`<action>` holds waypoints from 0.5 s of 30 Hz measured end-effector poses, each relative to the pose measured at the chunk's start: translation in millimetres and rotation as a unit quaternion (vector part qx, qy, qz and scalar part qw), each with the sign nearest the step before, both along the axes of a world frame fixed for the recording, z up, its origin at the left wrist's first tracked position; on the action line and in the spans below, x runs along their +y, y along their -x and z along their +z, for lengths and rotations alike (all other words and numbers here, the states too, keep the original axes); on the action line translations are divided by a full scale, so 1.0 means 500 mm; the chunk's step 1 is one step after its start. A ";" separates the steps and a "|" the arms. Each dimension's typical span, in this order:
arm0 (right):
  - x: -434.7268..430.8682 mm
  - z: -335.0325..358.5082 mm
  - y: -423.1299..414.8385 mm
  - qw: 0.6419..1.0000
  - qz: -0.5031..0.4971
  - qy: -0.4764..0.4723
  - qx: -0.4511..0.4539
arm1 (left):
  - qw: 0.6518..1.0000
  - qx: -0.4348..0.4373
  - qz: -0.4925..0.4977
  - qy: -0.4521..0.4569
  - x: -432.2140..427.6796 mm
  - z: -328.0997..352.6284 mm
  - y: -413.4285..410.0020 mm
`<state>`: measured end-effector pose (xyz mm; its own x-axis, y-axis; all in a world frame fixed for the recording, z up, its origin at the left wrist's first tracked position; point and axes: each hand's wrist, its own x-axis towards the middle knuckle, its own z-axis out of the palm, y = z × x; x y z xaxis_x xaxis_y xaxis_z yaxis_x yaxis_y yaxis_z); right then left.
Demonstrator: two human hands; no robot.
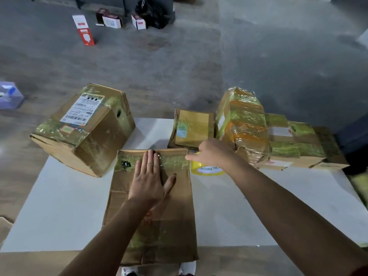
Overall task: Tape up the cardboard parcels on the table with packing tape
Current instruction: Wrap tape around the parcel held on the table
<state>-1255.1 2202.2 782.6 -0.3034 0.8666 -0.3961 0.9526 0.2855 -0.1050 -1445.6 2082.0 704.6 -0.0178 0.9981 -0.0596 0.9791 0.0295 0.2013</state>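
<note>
A flat brown cardboard parcel lies lengthwise in the middle of the white table. A strip of clear yellowish tape runs across its far end. My left hand presses flat on the parcel, its straight fingers on the tape strip. Just off the parcel's far right corner, my right hand grips a yellow roll of packing tape, from which the tape runs to the strip.
A big taped box with a shipping label sits at the table's far left. A small taped parcel and a pile of taped parcels stand at the far right. Small red and white boxes lie on the floor beyond.
</note>
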 end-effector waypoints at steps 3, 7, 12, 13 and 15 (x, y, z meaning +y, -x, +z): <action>0.007 -0.007 0.004 1.000 0.020 0.013 -0.013 | 1.000 0.008 -0.003 0.009 0.000 0.002 -0.001; 0.007 -0.020 0.001 0.999 0.013 0.030 0.006 | 0.999 0.020 0.005 0.044 0.001 0.035 -0.026; 0.003 -0.029 -0.001 0.999 0.003 0.024 0.030 | 0.996 0.025 -0.013 0.088 0.004 0.060 -0.160; 0.001 -0.028 -0.002 0.999 -0.001 0.027 0.036 | 0.995 0.037 -0.009 0.092 0.006 0.060 -0.177; -0.003 -0.026 -0.005 0.998 -0.005 0.033 0.047 | 0.993 0.049 0.001 0.104 0.006 0.058 -0.188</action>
<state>-1252.6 2200.5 769.6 -0.3330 0.8434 -0.4216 0.9405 0.2650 -0.2128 -1351.4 2084.8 733.8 -0.0357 0.9641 -0.2630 0.9935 0.0627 0.0948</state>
